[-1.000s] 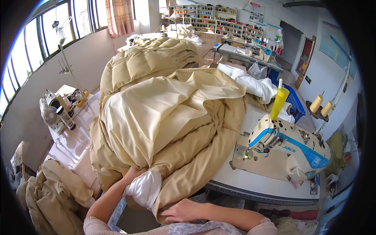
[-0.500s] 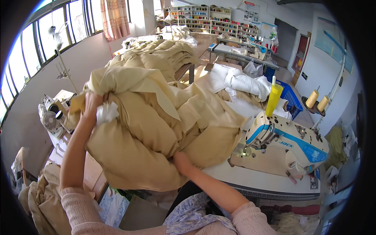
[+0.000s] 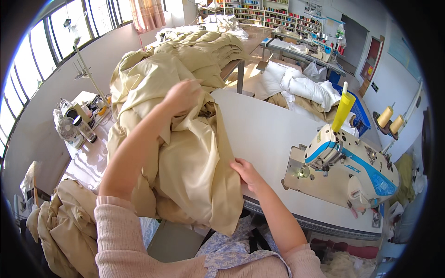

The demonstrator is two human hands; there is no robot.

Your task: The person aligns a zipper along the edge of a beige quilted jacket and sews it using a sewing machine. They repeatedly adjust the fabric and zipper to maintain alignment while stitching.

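Note:
A heap of beige quilted fabric (image 3: 190, 167), with loose, paler cloth over it, lies on the left part of the white sewing table (image 3: 250, 120). My left hand (image 3: 183, 96), slightly blurred, is curled closed over the upper part of the heap; what it holds, if anything, is hidden. My right hand (image 3: 245, 171) grips the fabric's right edge, which hangs toward the table's front. To the right stands a cream-and-blue sewing machine (image 3: 347, 167) with a yellow holder (image 3: 343, 111) on top.
A side table (image 3: 79, 167) with a small fan (image 3: 67, 128) is at left, beside more beige cloth (image 3: 62, 231). Beyond the table are white padded rolls (image 3: 301, 88), a blue basket (image 3: 359, 116), other sewing tables and thread shelves (image 3: 273, 18). Thread cones (image 3: 389, 116) stand right.
The fabric was lifted and bunched, then shifted left, baring the table beside the machine. My left hand has moved up and right, my right hand to the fabric's right edge.

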